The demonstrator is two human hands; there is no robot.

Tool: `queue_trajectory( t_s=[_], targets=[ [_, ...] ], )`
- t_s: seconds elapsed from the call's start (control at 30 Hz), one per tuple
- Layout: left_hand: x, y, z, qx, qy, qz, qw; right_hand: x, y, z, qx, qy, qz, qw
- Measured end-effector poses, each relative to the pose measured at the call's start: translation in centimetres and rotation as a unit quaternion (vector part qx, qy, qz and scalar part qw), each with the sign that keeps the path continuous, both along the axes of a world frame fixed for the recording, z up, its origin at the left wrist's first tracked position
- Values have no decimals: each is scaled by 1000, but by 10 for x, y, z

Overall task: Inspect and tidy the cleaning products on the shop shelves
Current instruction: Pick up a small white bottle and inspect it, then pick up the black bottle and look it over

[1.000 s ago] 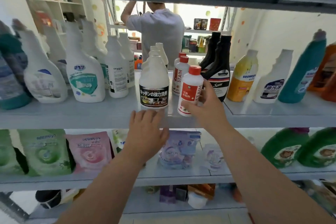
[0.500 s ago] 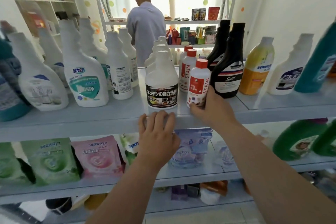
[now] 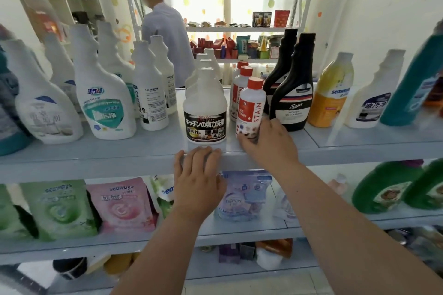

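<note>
Head view.

- Middle shelf (image 3: pixel 96 159): rows of cleaning bottles, all upright.
- STAIN bottle (image 3: pixel 250 105): small, white, red cap, red vertical lettering. It stands at the front of its row near the shelf's front edge, with two like bottles behind it. It is opaque, so its contents cannot be told.
- Right hand (image 3: pixel 269 142): fingers curled round the STAIN bottle's lower part.
- Left hand (image 3: pixel 199 175): fingers straight, laid over the shelf's front edge, holding nothing.
- White bottle with black Japanese label (image 3: pixel 205 108): just left of the STAIN bottle, capless neck.
- Black Sam bottle (image 3: pixel 293 93): just right of it.
- Yellow seaways bottle (image 3: pixel 332 93): further right.
- Lower shelf (image 3: pixel 239 230): green pouch (image 3: pixel 60 206), pink pouch (image 3: pixel 122 203), green jugs (image 3: pixel 383 189).
</note>
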State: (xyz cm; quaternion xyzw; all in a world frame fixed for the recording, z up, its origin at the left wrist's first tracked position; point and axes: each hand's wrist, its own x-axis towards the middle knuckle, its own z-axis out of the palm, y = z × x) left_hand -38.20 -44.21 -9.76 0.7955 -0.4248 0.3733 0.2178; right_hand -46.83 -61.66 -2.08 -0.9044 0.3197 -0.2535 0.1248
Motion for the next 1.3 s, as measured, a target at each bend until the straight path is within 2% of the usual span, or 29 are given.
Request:
queue_trajectory(
  t_s=[0.2, 0.33, 0.47, 0.57, 0.7, 0.87, 1.0, 1.07, 1.17, 1.3],
  targets=[
    [3, 2, -1, -18, -33, -4, 999, -5, 4, -1, -28, 6, -7, 1000],
    [-1, -3, 2, -41, -3, 7, 999, -29, -3, -9, -91, 46, 44, 994],
    [-7, -8, 1, -57, 44, 15, 997, -75, -51, -9, -84, 67, 97, 990],
    [-22, -10, 13, -91, 61, 3, 994, -107, -100, -1, -47, 42, 129, 990],
    [-80, -56, 42, -119, 65, -87, 987, -120, -155, 9, -83, 41, 124, 988],
    [-116, -144, 85, -158, 143, -141, 967, -113, -172, 2, -82, 32, 105, 991],
    [-108, -192, 110, -164, 171, -74, 969, -114, -172, 1, -74, 40, 105, 991],
    [-98, -206, 117, -170, 251, -37, 952, -115, -174, 2, -77, 40, 111, 990],
    [-83, -220, 121, -207, 360, -16, 909, -115, -174, 1, -89, 34, 129, 987],
    [-86, -225, 110, -228, 394, 17, 890, -116, -176, 2, -91, 30, 145, 985]
  ],
)
